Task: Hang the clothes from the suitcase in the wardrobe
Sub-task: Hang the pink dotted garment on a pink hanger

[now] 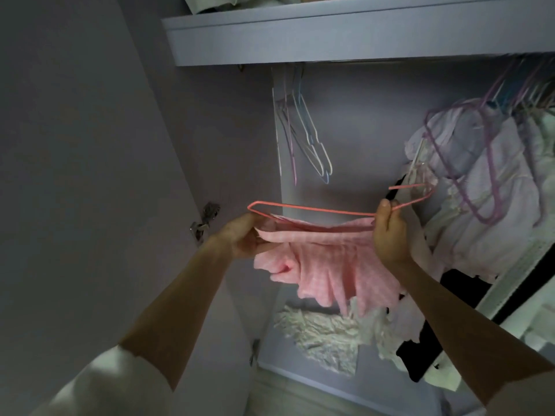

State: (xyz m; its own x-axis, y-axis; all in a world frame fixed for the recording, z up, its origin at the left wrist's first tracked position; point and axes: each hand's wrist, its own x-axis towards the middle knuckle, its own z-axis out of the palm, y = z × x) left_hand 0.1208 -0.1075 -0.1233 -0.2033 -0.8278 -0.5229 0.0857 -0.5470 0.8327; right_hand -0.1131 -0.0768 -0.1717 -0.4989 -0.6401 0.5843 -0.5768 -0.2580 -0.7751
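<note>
Two hands hold a pink hanger (315,210) level inside the wardrobe (345,121); the left hand (244,238) grips its left end together with a bunched pink garment (324,265), the right hand (390,232) pinches the wire near its hook end; the garment drapes from the hanger between them; empty hangers (300,133) dangle from the rail below a shelf (330,40); pale hung clothes (480,190) crowd the right side.

A pink checked fabric garment (327,265) hangs crumpled from a thin pink wire hanger (315,210), held level inside the pale lilac wardrobe (360,40).
</note>
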